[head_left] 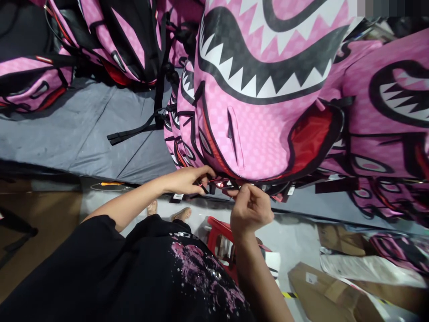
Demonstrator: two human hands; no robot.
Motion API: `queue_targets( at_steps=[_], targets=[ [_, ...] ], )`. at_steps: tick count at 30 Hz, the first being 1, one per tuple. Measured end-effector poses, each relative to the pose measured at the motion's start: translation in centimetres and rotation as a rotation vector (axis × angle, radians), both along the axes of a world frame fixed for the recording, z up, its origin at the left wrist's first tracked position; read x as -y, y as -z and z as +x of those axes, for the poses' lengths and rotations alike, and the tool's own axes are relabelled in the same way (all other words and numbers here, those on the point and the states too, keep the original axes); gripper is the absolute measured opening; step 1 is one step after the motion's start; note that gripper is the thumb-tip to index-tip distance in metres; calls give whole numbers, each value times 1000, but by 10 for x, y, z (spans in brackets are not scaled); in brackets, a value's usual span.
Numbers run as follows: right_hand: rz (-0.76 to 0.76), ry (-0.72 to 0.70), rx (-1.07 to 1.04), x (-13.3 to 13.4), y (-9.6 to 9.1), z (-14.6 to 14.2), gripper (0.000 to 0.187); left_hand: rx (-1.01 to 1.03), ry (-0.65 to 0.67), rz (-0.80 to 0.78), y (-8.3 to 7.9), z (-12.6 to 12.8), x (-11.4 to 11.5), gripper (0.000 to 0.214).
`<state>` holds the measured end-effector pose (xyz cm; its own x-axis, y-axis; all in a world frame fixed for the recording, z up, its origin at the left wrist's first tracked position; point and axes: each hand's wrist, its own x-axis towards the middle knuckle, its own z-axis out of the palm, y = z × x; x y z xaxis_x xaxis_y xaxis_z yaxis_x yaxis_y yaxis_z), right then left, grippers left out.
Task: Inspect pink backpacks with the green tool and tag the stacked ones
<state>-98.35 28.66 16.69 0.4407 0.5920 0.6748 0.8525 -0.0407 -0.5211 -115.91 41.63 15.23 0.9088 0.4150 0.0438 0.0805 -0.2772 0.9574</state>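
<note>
A pink checkered backpack (248,134) with a printed shark mouth lies in front of me on a grey-covered table, its near edge toward my body. A dark-edged zip opening on its right side gapes and shows red lining (310,134). My left hand (187,180) is curled at the near edge, its thumb and fingers closed round a dark part of the bag there. To its right, my right hand (253,208) is closed in a pinch on the black edging below the zip. What exactly lies between the fingertips is partly hidden.
More pink shark backpacks (378,107) are piled to the right and behind, with others (124,40) at the back left. Grey sheeting (77,129) covers the table. Below stand a red stool (214,223) and cardboard boxes (335,290). An orange-handled tool (112,184) lies at the left.
</note>
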Motion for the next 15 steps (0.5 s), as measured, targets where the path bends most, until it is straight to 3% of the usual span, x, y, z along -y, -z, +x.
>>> queue_targets(
  at_steps=[4, 8, 10, 12, 15],
  targets=[
    [78, -191, -33, -5, 8, 1, 10, 182, -20, -110, 11, -5, 3, 50],
    [-44, -560, -36, -10, 2, 8, 17, 320, -383, -27, 24, 0, 13, 16],
    [-97, -622, 59, -14, -6, 11, 17, 410, -408, 146, 27, 2, 17, 9],
    [-153, -621, 148, -17, -15, 13, 14, 472, -314, 387, 26, 2, 19, 15],
    [-246, -644, 175, -20, -26, 14, 14, 442, -312, 749, 19, 2, 20, 18]
  ],
)
